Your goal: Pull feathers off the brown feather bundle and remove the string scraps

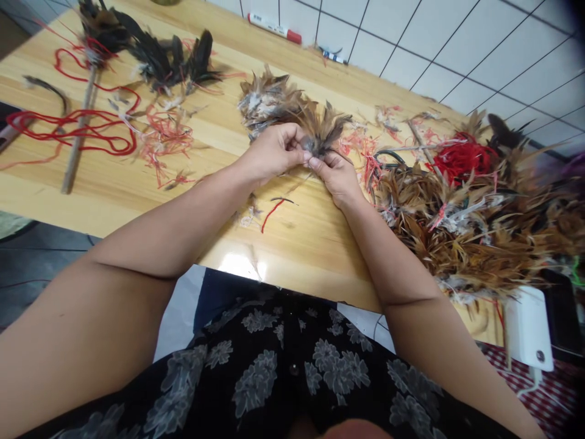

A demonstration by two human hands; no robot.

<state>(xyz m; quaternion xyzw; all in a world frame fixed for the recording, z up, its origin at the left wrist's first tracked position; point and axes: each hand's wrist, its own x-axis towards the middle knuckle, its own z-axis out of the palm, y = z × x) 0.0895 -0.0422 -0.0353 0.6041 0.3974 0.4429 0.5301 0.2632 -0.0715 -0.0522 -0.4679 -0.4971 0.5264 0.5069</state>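
Both hands meet over the middle of the wooden table [320, 244], pinching the base of a small bunch of brown feathers [322, 125]. My left hand [278, 152] closes on it from the left, thumb and fingertips together. From the right, my right hand [338, 177] grips the same base, its fingertips touching the left ones. The bunch fans upward, away from me. Just behind my left hand lies a pile of brown and grey feathers [269, 100]. A short red string piece [273, 214] and a thin dark quill lie on the wood below the hands.
A large heap of brown feathers [457, 238] spreads at right, with a red string bundle [466, 160] on it. At left are a stick [80, 140], looped red cord [105, 145] and black feathers [173, 61]. A marker [274, 27] lies near the tiled wall; a white device [530, 329] sits right.
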